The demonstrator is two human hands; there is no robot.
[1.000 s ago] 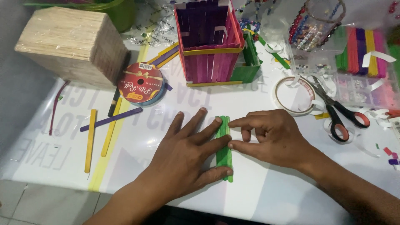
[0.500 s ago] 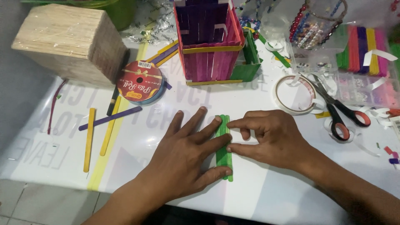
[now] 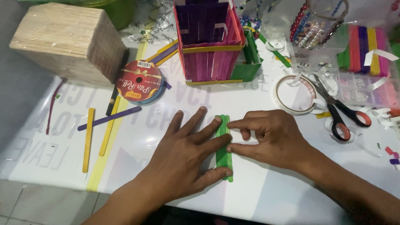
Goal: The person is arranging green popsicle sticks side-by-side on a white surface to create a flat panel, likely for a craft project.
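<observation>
Head view: green craft sticks (image 3: 223,143) pressed flat on white table (image 3: 258,191).
Sticks are pinned by spread left hand (image 3: 183,154) and right hand (image 3: 273,137) fingertips.

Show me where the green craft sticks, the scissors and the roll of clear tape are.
green wooden craft sticks (image 3: 223,156): head view, bare middle between both hands.
black scissors with red-lined handles (image 3: 333,106): head view, on the pivot area.
ring-shaped roll of clear tape (image 3: 280,100): head view, left rim.
</observation>
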